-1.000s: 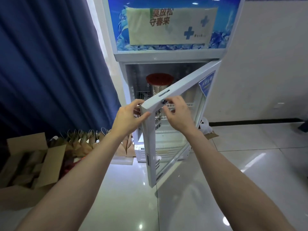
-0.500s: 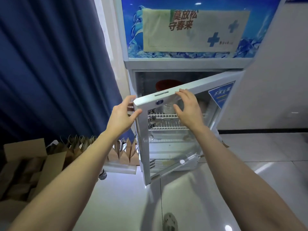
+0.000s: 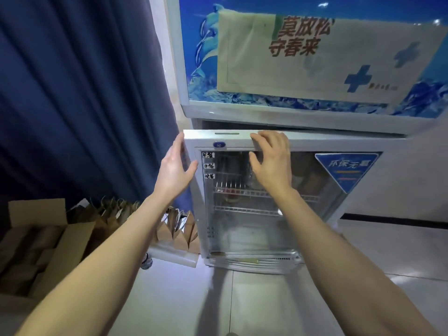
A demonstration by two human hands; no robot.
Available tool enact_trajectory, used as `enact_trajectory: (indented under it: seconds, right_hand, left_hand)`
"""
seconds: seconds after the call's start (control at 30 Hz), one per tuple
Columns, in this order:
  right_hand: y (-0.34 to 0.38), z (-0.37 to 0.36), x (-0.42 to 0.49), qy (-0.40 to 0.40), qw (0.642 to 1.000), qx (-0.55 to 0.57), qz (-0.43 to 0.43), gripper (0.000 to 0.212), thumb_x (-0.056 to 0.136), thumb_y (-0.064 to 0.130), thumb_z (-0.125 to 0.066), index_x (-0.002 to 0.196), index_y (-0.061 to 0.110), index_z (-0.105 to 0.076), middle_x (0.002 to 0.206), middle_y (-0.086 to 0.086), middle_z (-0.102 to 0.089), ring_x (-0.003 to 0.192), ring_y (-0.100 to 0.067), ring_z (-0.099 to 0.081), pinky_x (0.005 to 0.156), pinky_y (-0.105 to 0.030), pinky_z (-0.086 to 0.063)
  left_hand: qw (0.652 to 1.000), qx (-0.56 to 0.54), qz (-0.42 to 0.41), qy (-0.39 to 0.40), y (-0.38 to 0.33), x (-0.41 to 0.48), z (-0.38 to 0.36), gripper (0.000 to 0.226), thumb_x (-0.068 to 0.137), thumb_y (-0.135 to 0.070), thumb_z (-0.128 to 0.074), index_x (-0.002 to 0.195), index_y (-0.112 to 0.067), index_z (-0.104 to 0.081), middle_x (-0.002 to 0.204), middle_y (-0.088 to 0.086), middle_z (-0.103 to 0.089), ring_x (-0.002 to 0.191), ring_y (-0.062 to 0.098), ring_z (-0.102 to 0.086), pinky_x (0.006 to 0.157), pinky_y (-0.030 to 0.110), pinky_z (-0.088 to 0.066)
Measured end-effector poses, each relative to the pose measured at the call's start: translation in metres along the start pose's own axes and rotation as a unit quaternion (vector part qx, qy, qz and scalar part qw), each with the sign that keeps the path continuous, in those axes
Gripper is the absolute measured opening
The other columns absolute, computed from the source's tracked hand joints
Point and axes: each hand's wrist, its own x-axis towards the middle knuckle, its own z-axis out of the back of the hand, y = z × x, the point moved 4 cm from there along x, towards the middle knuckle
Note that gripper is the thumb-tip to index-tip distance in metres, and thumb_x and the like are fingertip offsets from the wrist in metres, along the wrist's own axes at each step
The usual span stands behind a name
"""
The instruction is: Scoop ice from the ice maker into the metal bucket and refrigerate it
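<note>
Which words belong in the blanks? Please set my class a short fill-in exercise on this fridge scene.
The left hand touches the glass door at its ____ edge. The right hand lies open against the door's ____ rail. The curtain beside the fridge is dark ____.
Missing words: left; top; blue.

Head camera faces forward and down, apparently close to the fridge door [image 3: 315,142].
</note>
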Motion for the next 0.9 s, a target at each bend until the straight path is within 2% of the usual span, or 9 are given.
enact_trajectory:
  seconds: [0.1,0.2,0.3,0.43,0.5,0.63,0.77,0.83,0.9]
  right_hand:
    - [-0.006,-0.015,0.005,0.029,1.000,-0.008,-0.001,0.055,0.095,0.027,-0.072,0.148,0.016,-0.059,0.148,-0.008,-0.057,0.144,-0.031,-0.047,0.129,-0.055,-0.022]
    - [-0.007,-0.028,0.005,0.047,0.998,-0.032,-0.008,0.068,0.097,0.030,-0.069,0.159,0.014,-0.048,0.160,-0.012,-0.049,0.153,-0.034,-0.037,0.133,-0.054,-0.013]
    - [-0.006,-0.038,0.001,0.047,0.998,-0.048,-0.018,0.071,0.098,0.028,-0.066,0.163,0.012,-0.041,0.164,-0.014,-0.044,0.157,-0.035,-0.031,0.134,-0.050,-0.009]
    - [-0.003,-0.044,-0.002,0.043,0.997,-0.057,-0.036,0.074,0.097,0.027,-0.065,0.164,0.011,-0.037,0.167,-0.015,-0.040,0.159,-0.034,-0.027,0.134,-0.051,-0.011]
    - [-0.001,-0.044,-0.002,0.048,0.996,-0.055,-0.045,0.074,0.097,0.027,-0.065,0.164,0.011,-0.037,0.168,-0.014,-0.040,0.160,-0.033,-0.025,0.133,-0.052,-0.013]
    - [0.006,-0.038,-0.004,0.055,0.995,-0.052,-0.069,0.074,0.099,0.029,-0.064,0.166,0.015,-0.035,0.170,-0.012,-0.036,0.162,-0.029,-0.020,0.134,-0.050,-0.014]
    - [0.012,-0.028,-0.010,0.087,0.992,-0.054,-0.077,0.073,0.102,0.032,-0.060,0.168,0.018,-0.032,0.175,-0.008,-0.028,0.164,-0.022,-0.014,0.134,-0.049,-0.013]
    - [0.017,-0.018,-0.016,0.102,0.990,-0.045,-0.087,0.072,0.102,0.032,-0.059,0.168,0.019,-0.032,0.176,-0.006,-0.026,0.165,-0.019,-0.014,0.134,-0.050,-0.014]
    - [0.023,-0.010,-0.027,0.109,0.989,-0.038,-0.090,0.071,0.102,0.033,-0.058,0.168,0.020,-0.032,0.176,-0.004,-0.026,0.164,-0.017,-0.016,0.133,-0.051,-0.015]
  left_hand:
    - [0.998,0.012,0.005,0.058,0.005,0.008,-0.020,0.100,0.103,-0.025,-0.069,0.173,-0.035,0.003,0.178,-0.009,-0.025,0.159,0.014,-0.035,0.128,0.035,-0.029]
    - [0.993,0.064,0.023,0.097,0.015,0.016,-0.040,0.099,0.108,-0.030,-0.063,0.172,-0.021,0.012,0.182,-0.005,0.010,0.158,-0.001,-0.005,0.125,0.020,-0.014]
    - [0.991,0.068,0.027,0.112,0.022,0.023,-0.054,0.100,0.109,-0.024,-0.061,0.170,-0.014,0.018,0.179,0.000,0.023,0.155,-0.002,0.009,0.125,0.019,-0.014]
    - [0.991,0.067,0.014,0.114,0.026,0.027,-0.059,0.107,0.104,-0.020,-0.062,0.169,-0.014,0.022,0.176,0.000,0.032,0.159,0.004,0.016,0.118,0.022,-0.028]
    - [0.990,0.063,0.011,0.125,0.031,0.028,-0.059,0.108,0.103,-0.021,-0.063,0.169,-0.015,0.023,0.176,-0.002,0.032,0.164,0.012,0.012,0.115,0.024,-0.033]
    - [0.988,0.058,0.006,0.141,0.035,0.028,-0.050,0.106,0.104,-0.025,-0.063,0.170,-0.017,0.020,0.179,-0.003,0.025,0.158,-0.001,0.002,0.111,0.022,-0.032]
    - [0.988,0.052,0.006,0.147,0.040,0.028,-0.038,0.096,0.105,-0.026,-0.063,0.173,-0.027,0.004,0.182,-0.007,0.005,0.159,0.024,-0.030,0.120,0.035,-0.041]
    - [0.987,0.053,0.005,0.152,0.037,0.023,-0.031,0.090,0.105,-0.026,-0.063,0.174,-0.029,-0.005,0.182,-0.005,-0.010,0.143,0.040,-0.052,0.116,0.045,-0.049]
    - [0.987,0.045,0.001,0.153,0.031,0.016,-0.023,0.085,0.104,-0.025,-0.063,0.173,-0.028,-0.013,0.178,-0.002,-0.027,0.134,0.043,-0.058,0.116,0.050,-0.050]
